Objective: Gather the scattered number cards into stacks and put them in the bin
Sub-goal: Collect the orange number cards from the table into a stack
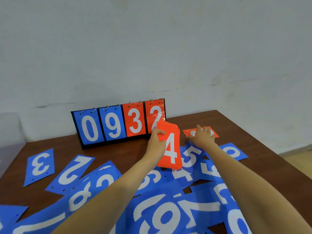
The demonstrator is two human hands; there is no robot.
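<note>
Orange stack point(170, 149) of number cards, a 4 on top, is held upright in the left grip point(156, 137). The thumb pinches the front face near the upper left edge and the other fingers are behind. Just right of that grip, the right grip point(201, 135) lies with fingers spread flat on a single orange card point(214, 133), which rests face up on the bench point(118, 152). The hand covers most of that card's digit.

Below both grips, nearer the person, blue cards point(40, 164) lie scattered and overlapping across the bench. The digits that show include 3, 2, 8, 5 and 4. The bottom edge of the held stack hangs over a blue 5.

Beyond the left grip stands a flip scoreboard point(118, 124), reading 0 9 in blue and 3 2 in orange. Far left of the left grip, at the bench's edge, a translucent bin point(10, 132) is partly in view.
</note>
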